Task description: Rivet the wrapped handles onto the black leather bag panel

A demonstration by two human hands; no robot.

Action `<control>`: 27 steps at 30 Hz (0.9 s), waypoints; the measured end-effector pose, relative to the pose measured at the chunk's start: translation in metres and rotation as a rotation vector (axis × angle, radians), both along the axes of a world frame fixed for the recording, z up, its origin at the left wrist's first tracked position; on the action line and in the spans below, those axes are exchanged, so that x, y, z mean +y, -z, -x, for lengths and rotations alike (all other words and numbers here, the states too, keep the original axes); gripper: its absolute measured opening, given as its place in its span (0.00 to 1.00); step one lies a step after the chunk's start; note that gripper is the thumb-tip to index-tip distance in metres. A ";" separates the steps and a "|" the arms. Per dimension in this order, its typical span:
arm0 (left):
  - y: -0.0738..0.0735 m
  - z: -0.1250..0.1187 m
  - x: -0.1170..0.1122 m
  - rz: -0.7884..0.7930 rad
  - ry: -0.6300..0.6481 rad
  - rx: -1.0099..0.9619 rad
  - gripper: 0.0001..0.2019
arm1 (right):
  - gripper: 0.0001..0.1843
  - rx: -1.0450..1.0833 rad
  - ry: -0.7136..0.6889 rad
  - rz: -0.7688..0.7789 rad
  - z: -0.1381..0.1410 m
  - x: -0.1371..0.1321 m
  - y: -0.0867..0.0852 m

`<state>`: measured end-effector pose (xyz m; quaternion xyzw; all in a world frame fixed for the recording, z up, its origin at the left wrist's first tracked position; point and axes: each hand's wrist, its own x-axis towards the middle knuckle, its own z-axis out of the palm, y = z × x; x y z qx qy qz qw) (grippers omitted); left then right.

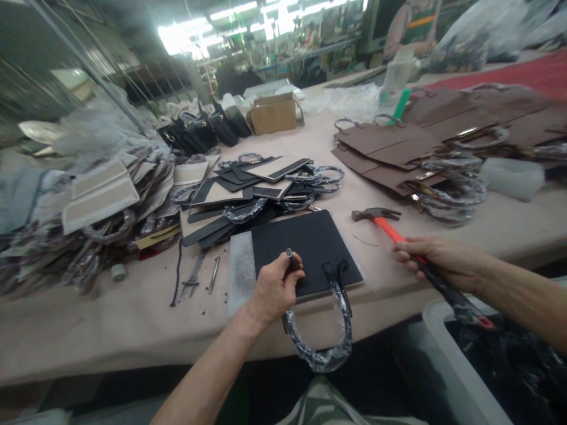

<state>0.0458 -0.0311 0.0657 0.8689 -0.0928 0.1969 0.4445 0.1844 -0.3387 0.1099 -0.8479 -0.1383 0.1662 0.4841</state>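
Observation:
My left hand [277,286] is closed around a short metal punch [290,255], held upright over a black bag panel [295,236]. The panel lies on a grey-white board [241,274], and the punch's lower tip is hidden by my fingers. A plastic-wrapped bag handle [319,357] is attached at the panel's near edge and hangs over the table edge. To the right, my right hand [436,260] grips a claw hammer [385,224] with an orange and black handle. The hammer head is apart from the punch, above the table.
Left of the board lie a metal rod [214,275] and a divider-like tool [193,277]. Black panels with wrapped handles [261,189] are piled behind. Brown bag panels [394,147] are stacked at right, beige ones [101,189] at left. A white bin [460,354] stands below, right.

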 end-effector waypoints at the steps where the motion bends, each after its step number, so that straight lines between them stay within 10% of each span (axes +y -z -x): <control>1: 0.000 0.000 -0.001 0.008 -0.005 -0.001 0.06 | 0.14 0.058 0.004 -0.034 0.009 0.007 -0.006; 7: 0.002 -0.001 -0.004 0.007 -0.022 -0.022 0.06 | 0.26 -0.191 0.066 -0.151 0.059 0.040 -0.060; 14: 0.008 -0.003 -0.003 0.025 -0.025 -0.037 0.07 | 0.25 -1.075 -0.455 0.230 0.071 0.048 -0.090; 20: 0.012 -0.004 -0.002 0.019 -0.011 -0.057 0.07 | 0.19 -1.172 -0.062 0.237 0.091 0.053 -0.118; 24: 0.013 -0.004 -0.002 0.021 -0.022 -0.074 0.07 | 0.20 -1.130 -0.479 0.423 0.095 0.047 -0.107; 27: 0.014 -0.003 -0.001 0.008 -0.022 -0.071 0.06 | 0.23 -1.079 -0.301 0.350 0.093 0.046 -0.105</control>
